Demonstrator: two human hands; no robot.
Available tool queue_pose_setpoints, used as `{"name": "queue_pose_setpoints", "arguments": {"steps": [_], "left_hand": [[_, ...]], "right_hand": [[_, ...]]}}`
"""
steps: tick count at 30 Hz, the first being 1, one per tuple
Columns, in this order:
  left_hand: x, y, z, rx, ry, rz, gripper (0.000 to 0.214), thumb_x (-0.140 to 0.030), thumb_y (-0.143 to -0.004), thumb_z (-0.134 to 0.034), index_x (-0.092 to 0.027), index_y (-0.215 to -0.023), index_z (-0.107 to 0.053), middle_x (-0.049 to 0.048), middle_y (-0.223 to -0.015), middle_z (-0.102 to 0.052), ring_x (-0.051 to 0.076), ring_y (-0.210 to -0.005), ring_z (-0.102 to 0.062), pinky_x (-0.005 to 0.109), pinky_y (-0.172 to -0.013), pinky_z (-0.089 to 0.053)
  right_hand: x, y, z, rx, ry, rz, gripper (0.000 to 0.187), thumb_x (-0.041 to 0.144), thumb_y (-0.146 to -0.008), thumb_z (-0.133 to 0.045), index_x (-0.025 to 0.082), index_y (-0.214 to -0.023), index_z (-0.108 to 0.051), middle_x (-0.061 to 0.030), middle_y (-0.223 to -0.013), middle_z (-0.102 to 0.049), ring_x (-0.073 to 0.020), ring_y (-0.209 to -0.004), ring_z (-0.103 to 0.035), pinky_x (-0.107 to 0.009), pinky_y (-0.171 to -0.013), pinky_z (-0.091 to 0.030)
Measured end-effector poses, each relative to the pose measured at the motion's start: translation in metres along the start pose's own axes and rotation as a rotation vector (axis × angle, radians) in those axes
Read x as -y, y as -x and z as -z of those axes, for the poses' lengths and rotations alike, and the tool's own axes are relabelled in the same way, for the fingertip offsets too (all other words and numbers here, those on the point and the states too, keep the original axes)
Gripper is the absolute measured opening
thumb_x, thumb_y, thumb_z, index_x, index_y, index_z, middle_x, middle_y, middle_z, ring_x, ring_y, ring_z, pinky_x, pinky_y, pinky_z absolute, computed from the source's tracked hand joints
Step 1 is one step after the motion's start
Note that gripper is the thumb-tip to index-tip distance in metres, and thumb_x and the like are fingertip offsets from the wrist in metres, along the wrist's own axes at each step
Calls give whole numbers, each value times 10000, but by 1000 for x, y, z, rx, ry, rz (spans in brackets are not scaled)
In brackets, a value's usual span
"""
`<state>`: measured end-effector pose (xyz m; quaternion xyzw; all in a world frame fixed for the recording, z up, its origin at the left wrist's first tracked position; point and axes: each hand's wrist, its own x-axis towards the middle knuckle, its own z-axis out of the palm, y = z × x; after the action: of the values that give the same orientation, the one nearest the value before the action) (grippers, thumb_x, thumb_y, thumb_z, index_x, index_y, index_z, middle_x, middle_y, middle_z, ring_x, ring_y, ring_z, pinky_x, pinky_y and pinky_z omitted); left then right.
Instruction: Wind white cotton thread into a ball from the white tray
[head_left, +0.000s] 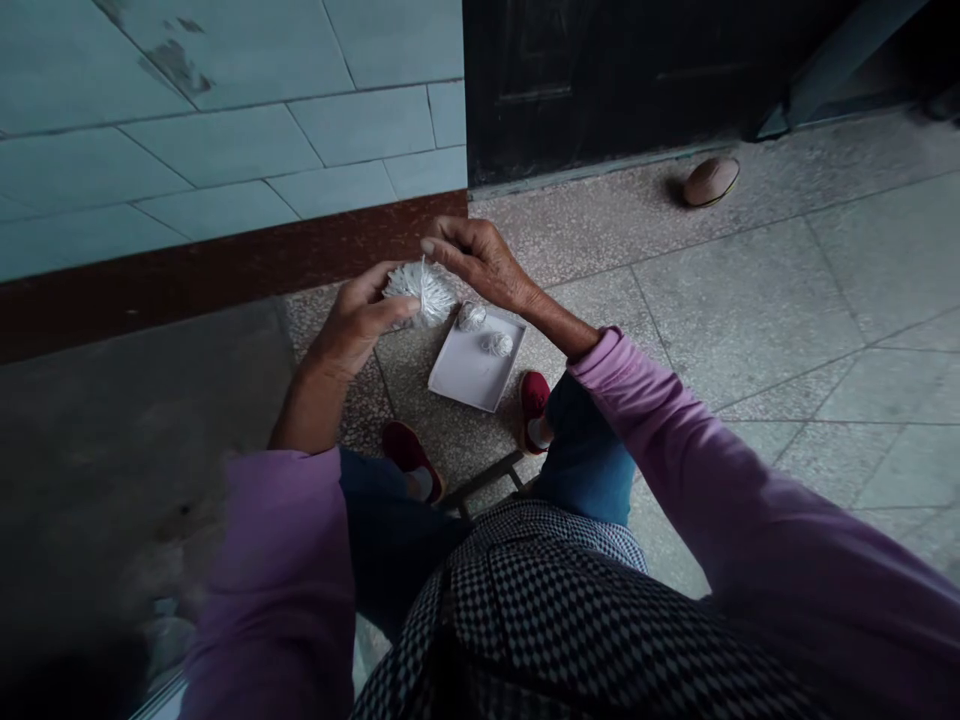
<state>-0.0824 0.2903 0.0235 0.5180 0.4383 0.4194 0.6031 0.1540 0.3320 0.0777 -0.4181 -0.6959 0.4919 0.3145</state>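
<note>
My left hand [358, 322] is curled around a silvery, spiky foil ball [421, 292], gripping it from the left. Just above the ball my right hand [480, 262] pinches a thin silver strand between thumb and fingers. Below the hands, on the floor, lies a white tray [466, 374] with two smaller silver balls [484, 330] at its far end. I am seated; purple sleeves, blue trousers and a checked apron fill the lower picture.
My red shoes [534, 402] rest on the speckled stone floor either side of the tray, over a stool's metal frame [487, 482]. A tiled wall with a dark red skirting stands at left, a dark door behind. A brown shoe [709, 181] lies by the door.
</note>
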Motion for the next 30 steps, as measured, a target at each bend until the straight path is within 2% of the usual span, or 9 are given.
{"name": "queue_pose_setpoints", "arguments": {"steps": [5,8,12,18,23,26,30], "left_hand": [[-4,-1,-11,7,101,-1,638,-568,-762,-1120,-265,-1266,-871,89,-1219,-903,386,-1271,-784,561,-1163,-651],[1,-2,-14,-31,53,-18,715,-600,-705,-1184,-261,-1243,-857,81,-1203,-890,367,-1218,-798,542,-1156,-654],[6,-1,-14,-76,-14,-44,698,-542,-665,-1207,-269,-1198,-848,63,-1150,-856,376,-1181,-828,527,-1112,-687],[15,0,-8,-97,7,-137,725,-537,-669,-1236,-291,-1210,-821,63,-1164,-816,435,-1327,-840,543,-1128,-729],[23,-6,-7,-53,122,-193,937,-545,-527,-1314,-290,-1297,-845,83,-1278,-852,439,-1359,-845,525,-1116,-758],[23,-9,-7,-65,220,-175,893,-596,-579,-1298,-298,-1308,-879,103,-1339,-881,450,-1393,-857,567,-1150,-775],[25,-15,-1,-128,291,-197,661,-678,-738,-1221,-304,-1168,-885,122,-1328,-908,452,-1473,-844,582,-1190,-767]], "right_hand": [[-16,-10,0,5,-4,35,711,992,-1093,-825,347,-878,-614,-33,-733,-461,-318,-1038,-479,-443,-844,-395],[-20,-12,-1,19,-6,36,762,1049,-1060,-794,351,-860,-563,-36,-740,-445,-323,-1033,-450,-446,-832,-393],[-21,-14,-1,-22,-19,10,806,1058,-984,-867,363,-811,-498,-24,-698,-420,-310,-1001,-429,-447,-821,-360],[-20,-14,-11,45,-110,-26,824,930,-1047,-962,339,-817,-436,12,-718,-391,-264,-919,-409,-410,-752,-344],[-32,-13,-22,-37,-328,-173,627,730,-1173,-934,297,-926,-554,54,-753,-449,-188,-739,-390,-328,-624,-310],[-47,-15,-25,-48,-358,-192,521,691,-1221,-868,267,-997,-665,53,-757,-530,-165,-732,-482,-308,-650,-376],[-66,-20,-28,56,-320,-43,413,614,-1227,-840,204,-1174,-829,14,-845,-721,-205,-1025,-738,-309,-912,-595]]}}
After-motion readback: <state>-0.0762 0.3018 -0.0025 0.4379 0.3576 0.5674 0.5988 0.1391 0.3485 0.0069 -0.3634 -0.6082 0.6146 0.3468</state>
